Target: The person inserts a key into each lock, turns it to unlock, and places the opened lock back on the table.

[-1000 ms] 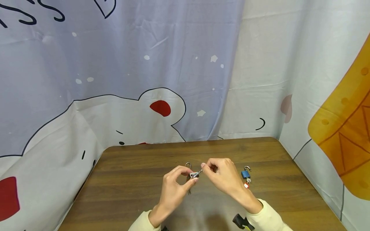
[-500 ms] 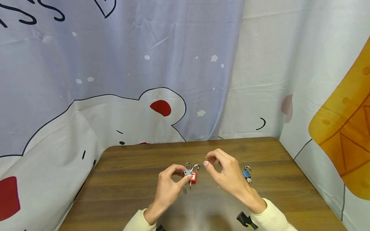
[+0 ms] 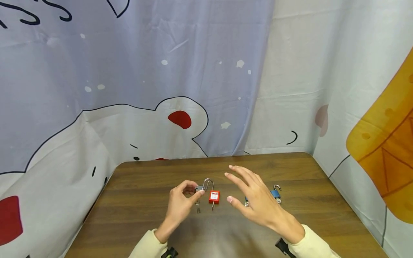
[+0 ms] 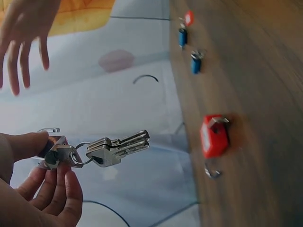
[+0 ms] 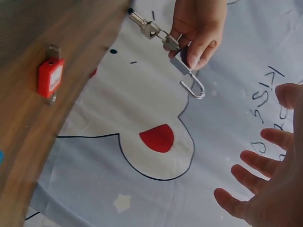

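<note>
My left hand [image 3: 180, 204] pinches a silver padlock [image 5: 180, 63] between thumb and fingers, above the table. Its shackle stands open, seen best in the right wrist view. From the lock hangs a ring with several keys [image 4: 118, 151], one of which appears to sit in the lock. My right hand [image 3: 258, 202] hovers to the right with its fingers spread, holding nothing. A red padlock [image 3: 214, 196] with a white label lies on the table between the hands, a metal key at its lower end.
To the right lies a blue padlock [image 3: 275, 194] with its shackle open. Another blue padlock [image 3: 246, 200] is mostly behind my right hand. A red-and-white tag [image 4: 189, 18] shows by the blue locks. A printed curtain [image 3: 219, 79] hangs behind the wooden table [image 3: 145, 179].
My right hand has let go of the silver padlock's shackle, drawn back and spread its fingers. My left hand has moved left with the padlock, uncovering the red one.
</note>
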The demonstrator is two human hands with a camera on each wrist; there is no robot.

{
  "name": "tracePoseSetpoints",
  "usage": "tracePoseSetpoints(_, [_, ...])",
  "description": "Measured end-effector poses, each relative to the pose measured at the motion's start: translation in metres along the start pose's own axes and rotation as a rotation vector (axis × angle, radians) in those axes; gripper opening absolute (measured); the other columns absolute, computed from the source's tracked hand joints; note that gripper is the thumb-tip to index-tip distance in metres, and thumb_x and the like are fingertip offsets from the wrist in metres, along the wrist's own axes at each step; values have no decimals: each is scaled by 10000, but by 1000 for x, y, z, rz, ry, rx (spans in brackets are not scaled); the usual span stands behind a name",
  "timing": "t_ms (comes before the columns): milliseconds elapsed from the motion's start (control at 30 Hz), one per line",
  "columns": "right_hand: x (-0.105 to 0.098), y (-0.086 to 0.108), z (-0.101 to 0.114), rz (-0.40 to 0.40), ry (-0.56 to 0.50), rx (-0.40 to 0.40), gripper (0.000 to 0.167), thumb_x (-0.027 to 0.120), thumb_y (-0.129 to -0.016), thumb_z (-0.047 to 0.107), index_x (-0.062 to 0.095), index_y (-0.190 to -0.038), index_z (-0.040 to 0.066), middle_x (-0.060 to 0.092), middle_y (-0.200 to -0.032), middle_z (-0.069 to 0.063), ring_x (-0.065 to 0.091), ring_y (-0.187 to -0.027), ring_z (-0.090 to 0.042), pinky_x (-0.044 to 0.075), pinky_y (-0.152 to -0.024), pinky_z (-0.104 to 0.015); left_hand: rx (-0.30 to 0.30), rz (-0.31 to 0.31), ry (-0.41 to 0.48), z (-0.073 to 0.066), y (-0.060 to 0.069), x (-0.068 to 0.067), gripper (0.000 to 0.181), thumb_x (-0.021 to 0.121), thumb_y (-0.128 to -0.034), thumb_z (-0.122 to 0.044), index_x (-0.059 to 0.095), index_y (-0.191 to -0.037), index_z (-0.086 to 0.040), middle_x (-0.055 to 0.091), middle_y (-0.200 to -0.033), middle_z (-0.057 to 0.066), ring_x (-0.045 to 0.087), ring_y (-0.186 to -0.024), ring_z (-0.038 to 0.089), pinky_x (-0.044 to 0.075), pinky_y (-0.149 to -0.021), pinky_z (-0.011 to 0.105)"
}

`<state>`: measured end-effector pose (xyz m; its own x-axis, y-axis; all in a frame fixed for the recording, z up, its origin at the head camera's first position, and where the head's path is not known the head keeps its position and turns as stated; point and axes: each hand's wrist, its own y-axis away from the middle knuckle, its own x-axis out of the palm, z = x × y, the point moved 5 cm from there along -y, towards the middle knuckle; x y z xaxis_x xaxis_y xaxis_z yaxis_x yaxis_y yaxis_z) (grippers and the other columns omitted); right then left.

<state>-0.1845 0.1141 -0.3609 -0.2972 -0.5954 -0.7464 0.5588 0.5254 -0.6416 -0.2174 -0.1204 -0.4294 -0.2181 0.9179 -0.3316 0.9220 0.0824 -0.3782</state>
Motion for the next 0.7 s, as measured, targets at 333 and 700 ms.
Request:
tracePoseSetpoints(333, [22, 25, 0, 36, 47, -73, 622, 621, -915, 435, 430, -1477, 249, 399, -1542, -2, 425, -1383, -265, 352, -1094, -484, -103, 1, -97, 48, -13, -4, 227, 859, -739, -162, 682, -862, -91, 695, -768, 37, 628, -683, 82, 520, -619, 188])
tracePoseSetpoints(700, [35, 41, 1, 79, 61, -92, 585, 663, -898, 401, 488, -1429, 228, 436, -1513, -8, 445, -1366, -244, 361, -1086, -460, -232, 122, -186, 89, -19, -6, 232, 836, -770, -202, 682, -876, -65, 713, -793, 42, 671, -692, 88, 513, -596, 235])
